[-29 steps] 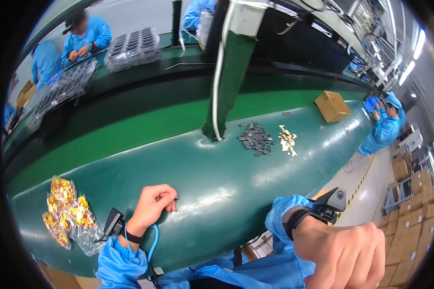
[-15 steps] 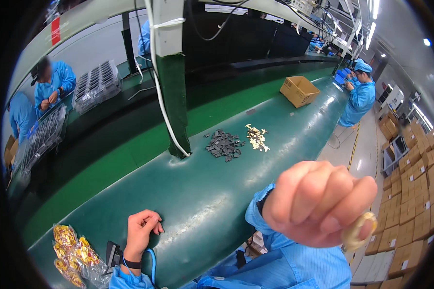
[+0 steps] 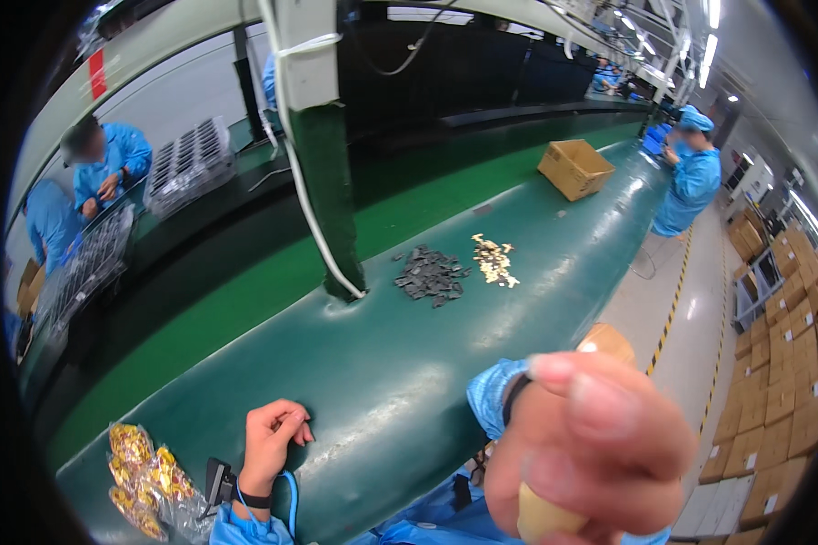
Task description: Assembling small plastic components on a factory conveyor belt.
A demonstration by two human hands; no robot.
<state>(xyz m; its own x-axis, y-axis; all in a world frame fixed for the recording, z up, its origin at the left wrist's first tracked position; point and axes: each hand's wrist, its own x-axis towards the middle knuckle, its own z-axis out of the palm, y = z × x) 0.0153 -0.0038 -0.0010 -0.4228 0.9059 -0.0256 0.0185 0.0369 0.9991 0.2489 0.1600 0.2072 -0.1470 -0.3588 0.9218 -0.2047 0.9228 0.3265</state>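
Observation:
My right hand is raised close to the camera at the right, large and slightly blurred, its fingers curled in. A smooth pale-yellow patch shows low among those fingers; whether it is a finger cover or something held, I cannot tell. On the near part of the green table, my left hand rests with fingers loosely closed and nothing visible in them. A dark wristband with a blue cord circles the left wrist. Clear plastic bags of yellow and red pieces lie left of it.
Farther along the table are a pile of small black parts, a pile of cream-coloured parts and a cardboard box. A green-wrapped post rises at the back edge. Co-workers in blue sit left and far right; cartons are stacked right.
My right hand has turned over and dropped lower, nearer the camera. My left hand stays in place. The whole view has shifted slightly.

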